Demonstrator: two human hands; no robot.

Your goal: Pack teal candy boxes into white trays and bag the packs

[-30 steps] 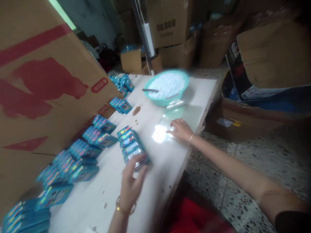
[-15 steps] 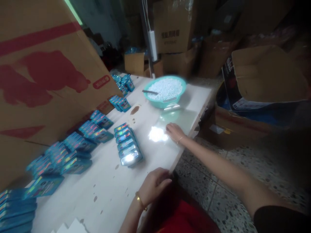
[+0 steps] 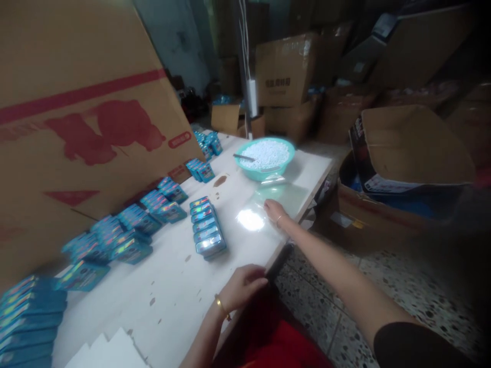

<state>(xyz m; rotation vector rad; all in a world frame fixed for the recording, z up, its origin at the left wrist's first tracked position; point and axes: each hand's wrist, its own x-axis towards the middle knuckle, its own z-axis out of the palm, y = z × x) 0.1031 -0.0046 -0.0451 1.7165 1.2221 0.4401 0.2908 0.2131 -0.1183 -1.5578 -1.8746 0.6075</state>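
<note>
My left hand (image 3: 242,287) rests at the near edge of the white table (image 3: 180,286), fingers curled, nothing visible in them. A row of shiny blue packets (image 3: 207,229) lies just beyond it. My right hand (image 3: 273,210) reaches out and lies flat on a clear plastic sheet (image 3: 268,204) near the table's right edge, next to a bright glare spot. Past that sheet stands a teal bowl (image 3: 265,156) full of small white pieces, with a dark scoop in it.
A big cardboard box with red print (image 3: 76,133) leans along the table's left side. Several stacks of blue packets (image 3: 126,237) line its base. Open cartons (image 3: 402,158) stand on the speckled floor to the right. More boxes (image 3: 286,71) fill the back.
My left hand let go of the nearest blue packet and drew back to the table's near edge. My right hand stayed on the clear sheet. The camera tilted up.
</note>
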